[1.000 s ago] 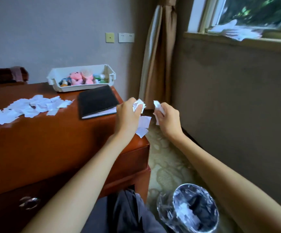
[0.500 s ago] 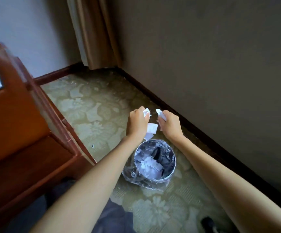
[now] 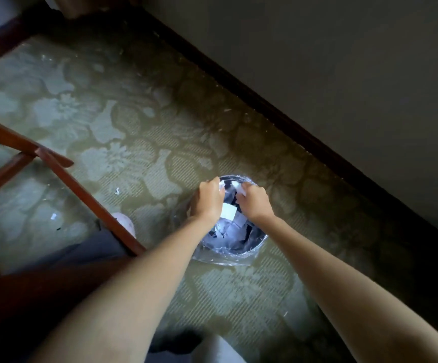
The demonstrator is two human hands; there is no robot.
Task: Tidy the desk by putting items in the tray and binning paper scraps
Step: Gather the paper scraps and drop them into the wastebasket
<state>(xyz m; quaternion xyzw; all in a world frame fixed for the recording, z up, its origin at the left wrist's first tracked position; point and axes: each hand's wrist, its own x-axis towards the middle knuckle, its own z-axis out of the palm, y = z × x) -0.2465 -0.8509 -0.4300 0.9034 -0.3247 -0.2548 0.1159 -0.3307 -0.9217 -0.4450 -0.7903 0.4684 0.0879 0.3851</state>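
floor: pale green floral carpet (image 3: 108, 113) | wall (image 3: 343, 61): plain grey, far right, dim | skirting (image 3: 291, 121): dark wood along wall foot | furniture: reddish-brown desk (image 3: 81, 189), near left

Carpet (image 3: 139, 132): pale green, woven with large flower and leaf shapes, ribbed ground between them; small specks of debris lie near its far edge. Skirting board (image 3: 278, 111): dark wood, runs on a diagonal from upper left to lower right, touching the carpet. Wall (image 3: 317, 48): plain grey-beige, in shadow above the skirting. Trouser leg (image 3: 81, 252): dark grey cloth, lower left. Pale rounded foot or slipper (image 3: 126, 221) just beyond the trouser leg; cannot tell which.
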